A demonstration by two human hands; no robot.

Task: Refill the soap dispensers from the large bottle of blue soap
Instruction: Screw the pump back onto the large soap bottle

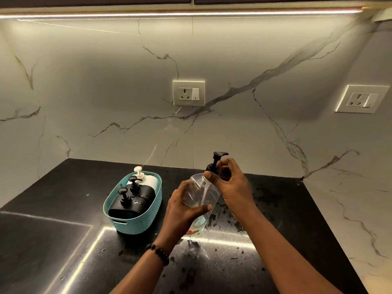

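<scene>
The clear dispenser (201, 194), apparently near empty, was held tilted above the black counter (53, 240), at about 3 o'clock from the teal basket (135, 225). The left hand (182, 206) gripped its body; the right hand (231, 183) was closed on the pump collar (212, 167). Judged step: unscrewing the pump. Next move: lift it clear. The blue soap bottle was not visible.

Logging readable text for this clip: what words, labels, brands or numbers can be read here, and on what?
None is readable.
Clear dispenser: a coloured patch near its base, no legible text.
Nearer wall socket: small mark under the outlet, too small to read.
Dispensers in the teal basket: no label visible.
</scene>
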